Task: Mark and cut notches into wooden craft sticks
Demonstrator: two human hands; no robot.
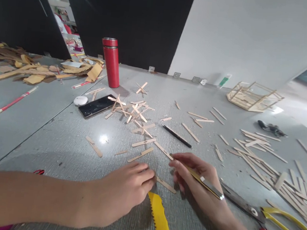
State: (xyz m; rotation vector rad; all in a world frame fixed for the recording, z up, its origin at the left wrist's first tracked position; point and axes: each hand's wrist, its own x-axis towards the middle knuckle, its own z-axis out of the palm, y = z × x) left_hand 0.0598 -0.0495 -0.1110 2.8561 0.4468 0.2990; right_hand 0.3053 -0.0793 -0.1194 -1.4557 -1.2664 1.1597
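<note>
My left hand (127, 188) is closed, its bent fingertips low over the table at the left end of a wooden craft stick (166, 185). Just below those fingers lies a yellow handle (161, 218) with a toothed edge; its upper end is hidden by the hand. My right hand (196, 180) grips a slim gold pen-like tool (197, 178) with a silver end, its tip pointing left. By that tip another craft stick (163, 150) slants away. Beyond the hands lie notched sticks (143, 142) and crossed stick pieces (137, 112).
Tin snips (252, 211) with yellow and red handles lie right of my right hand, near many loose sticks (263, 158). Further off are a black pen (177, 136), a phone (97, 106), a red flask (111, 64), a stick frame (253, 97) and torn cardboard (33, 69).
</note>
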